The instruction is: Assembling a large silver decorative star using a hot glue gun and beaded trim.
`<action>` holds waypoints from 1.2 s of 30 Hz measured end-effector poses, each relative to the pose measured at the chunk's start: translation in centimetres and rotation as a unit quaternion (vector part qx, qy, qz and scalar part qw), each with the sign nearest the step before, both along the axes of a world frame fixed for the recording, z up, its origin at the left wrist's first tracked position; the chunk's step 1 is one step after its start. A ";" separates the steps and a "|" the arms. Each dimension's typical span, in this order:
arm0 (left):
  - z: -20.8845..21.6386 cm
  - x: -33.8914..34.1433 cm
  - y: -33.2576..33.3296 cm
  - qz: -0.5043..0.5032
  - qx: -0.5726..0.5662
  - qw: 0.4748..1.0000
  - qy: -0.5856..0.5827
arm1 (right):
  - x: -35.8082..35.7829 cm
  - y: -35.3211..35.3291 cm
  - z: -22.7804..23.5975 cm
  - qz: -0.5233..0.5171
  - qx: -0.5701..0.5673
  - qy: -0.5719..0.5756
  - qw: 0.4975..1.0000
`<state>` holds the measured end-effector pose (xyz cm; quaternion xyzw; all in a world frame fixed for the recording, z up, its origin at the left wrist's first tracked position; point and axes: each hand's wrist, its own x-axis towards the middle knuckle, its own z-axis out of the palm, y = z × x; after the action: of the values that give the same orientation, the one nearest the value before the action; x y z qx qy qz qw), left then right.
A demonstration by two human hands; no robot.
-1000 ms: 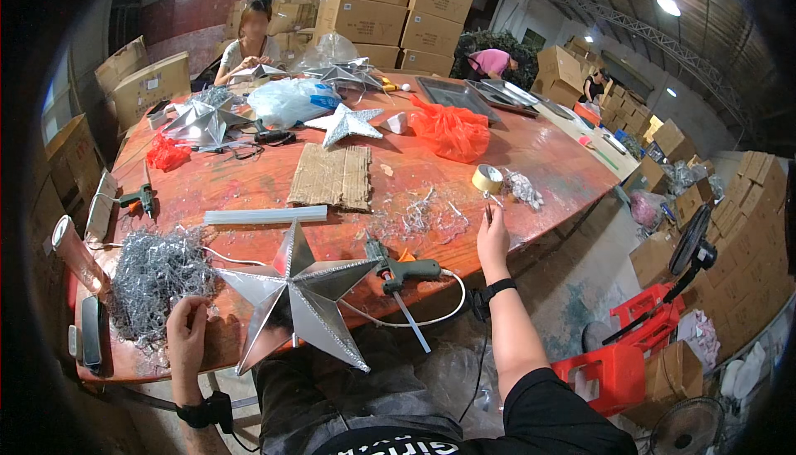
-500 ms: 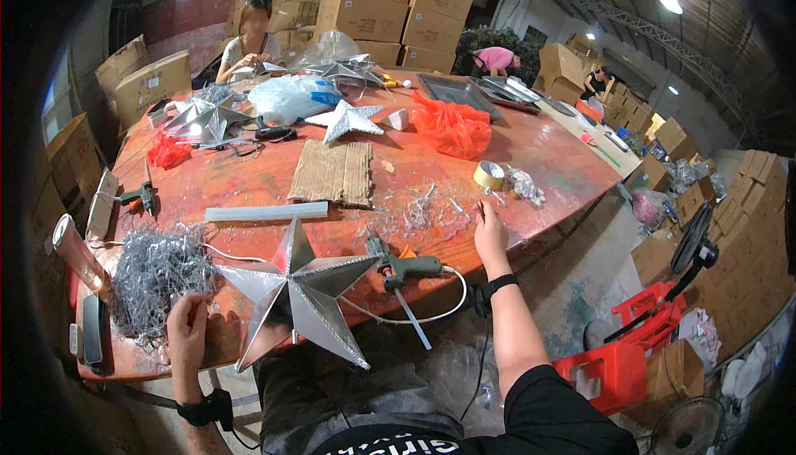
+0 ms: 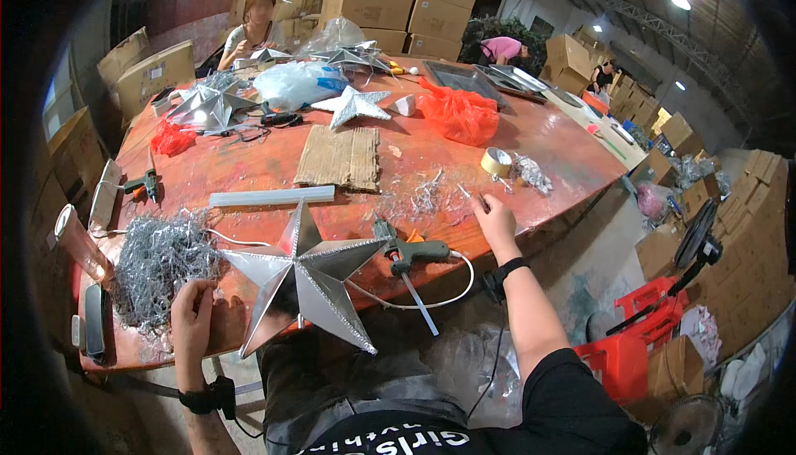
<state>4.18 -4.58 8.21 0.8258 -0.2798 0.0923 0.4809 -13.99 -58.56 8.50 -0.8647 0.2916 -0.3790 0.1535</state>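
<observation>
A large silver five-pointed star (image 3: 319, 277) with beaded edges stands at the near table edge, in front of my body. Left of it, beside a heap of silver tinsel strands (image 3: 159, 273), my left hand (image 3: 192, 316) has its fingers curled together; I cannot make out anything in them. My right hand (image 3: 497, 225) pinches above the table at the right, with something small and dark at its fingertips, too small to name. Close to those fingertips lie loose silvery scraps (image 3: 424, 198). Between the star and my right hand rests a green glue gun (image 3: 419, 251) with a clear glue stick.
A roll of tape (image 3: 496, 162), a red plastic bag (image 3: 460, 115), a piece of cardboard (image 3: 338, 158) and clear glue sticks (image 3: 272, 197) lie on the table (image 3: 572, 152). Farther off are a white star (image 3: 355, 107) and another glue gun (image 3: 148, 185). A person (image 3: 251, 31) sits across.
The view has tilted slightly, so the table appears higher. My right hand has shifted slightly left, nearer the loose scraps. My left hand and the star have stayed about in place.
</observation>
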 end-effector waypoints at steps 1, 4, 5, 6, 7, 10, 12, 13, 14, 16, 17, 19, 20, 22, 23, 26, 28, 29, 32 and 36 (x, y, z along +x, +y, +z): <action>-0.1 0.1 0.1 -0.002 0.005 1.000 -0.006 | 0.0 -0.2 -0.1 0.013 -0.016 -0.014 1.000; 0.1 -0.1 0.0 0.002 0.005 1.000 -0.004 | -0.7 -1.4 -0.3 0.029 -0.001 -0.019 0.999; 0.3 -0.2 -0.1 0.005 0.008 1.000 0.000 | -0.8 -1.9 -0.3 0.041 0.009 -0.043 0.998; 0.4 -0.3 -0.2 0.004 0.008 1.000 0.003 | -1.2 -1.8 -0.1 0.029 0.037 -0.029 0.998; 0.5 -0.3 -0.3 0.003 0.007 1.000 0.004 | -1.3 -2.4 0.0 0.014 0.014 -0.039 0.999; 0.5 -0.4 -0.2 0.006 0.019 1.000 0.005 | -1.8 -3.2 0.9 0.000 -0.062 -0.046 0.997; 0.3 -0.3 -0.1 0.006 0.024 1.000 0.007 | -1.9 -2.4 1.8 0.016 -0.020 -0.059 0.998; 0.2 -0.3 0.0 0.006 0.022 1.000 0.003 | -1.9 -2.0 2.2 0.031 0.020 -0.074 0.997; 0.1 -0.2 0.0 0.005 0.020 1.000 0.000 | -1.7 -2.8 1.6 0.051 0.008 -0.098 0.994; 0.3 -0.3 -0.1 0.011 0.028 1.000 0.002 | -1.5 -2.0 2.3 0.060 0.034 -0.053 0.996; 0.4 -0.4 -0.2 0.015 0.034 0.999 0.002 | -1.5 -1.3 2.8 0.069 0.058 -0.010 0.996; 0.7 -0.6 -0.5 0.013 0.035 0.999 0.010 | -1.2 1.4 3.4 0.137 0.119 -0.035 0.983; 0.7 -0.5 -0.6 0.010 0.033 0.999 0.015 | -1.0 3.1 3.7 0.201 0.176 -0.065 0.961; 0.6 -0.4 -0.3 0.015 0.039 0.999 0.005 | -1.0 6.8 4.7 0.227 0.166 -0.007 0.960; 0.5 -0.4 0.0 0.017 0.045 0.999 -0.010 | -0.8 8.5 5.1 0.252 0.153 0.047 0.954; 0.4 -0.4 0.1 0.018 0.037 0.999 -0.010 | 0.0 11.5 6.2 0.341 0.001 0.207 0.917; 1.1 -0.6 -0.4 0.015 0.046 0.999 0.002 | 0.7 11.2 6.2 0.349 -0.053 0.254 0.900; 1.3 -0.8 -0.8 0.019 0.048 0.999 0.007 | 1.3 10.8 6.2 0.357 -0.106 0.296 0.880; 1.5 -0.8 -0.6 0.004 0.077 0.993 -0.086 | 2.2 9.5 7.0 0.430 -0.064 0.357 0.827; 1.5 -1.2 0.5 -0.086 0.074 0.977 -0.181 | 2.0 9.7 6.9 0.426 -0.137 0.369 0.815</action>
<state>2.98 -4.12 9.74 0.8018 -0.4381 0.1772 0.3657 -12.02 -48.83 15.38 -0.9896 -0.1259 0.0359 0.0601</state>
